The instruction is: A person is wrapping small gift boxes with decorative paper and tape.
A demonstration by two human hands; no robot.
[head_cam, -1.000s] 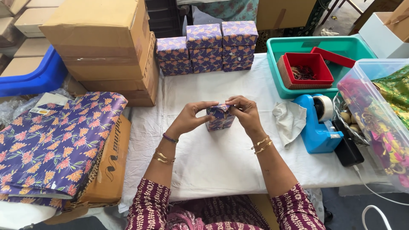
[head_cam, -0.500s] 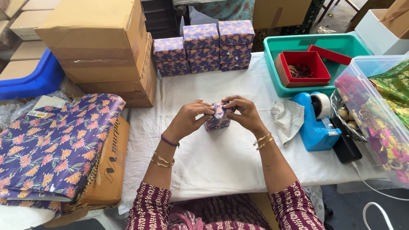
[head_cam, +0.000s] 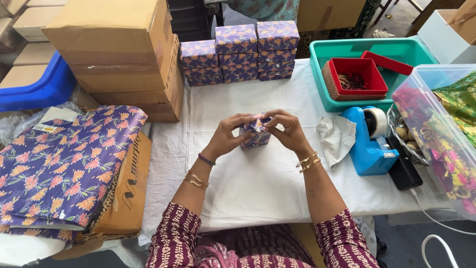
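Note:
A small box (head_cam: 256, 136) half wrapped in purple floral paper stands on the white tablecloth (head_cam: 258, 183) in the middle. My left hand (head_cam: 226, 135) grips its left side, fingers pinching the paper at the top. From the other side my right hand (head_cam: 288, 130) pinches the paper flap at the top. Both wrists wear bangles.
Several wrapped purple boxes (head_cam: 238, 52) are stacked at the table's far edge. Cardboard boxes (head_cam: 119, 54) stand far left; floral paper sheets (head_cam: 54, 168) lie at left. A blue tape dispenser (head_cam: 369, 141), a cloth (head_cam: 337, 139), a teal tray (head_cam: 327, 101) with a red box (head_cam: 354, 77) and a clear bin (head_cam: 439, 139) fill the right.
Both hands have kept folding the paper at the top of the small box, fingers shifting slightly. The box has stayed in the same spot.

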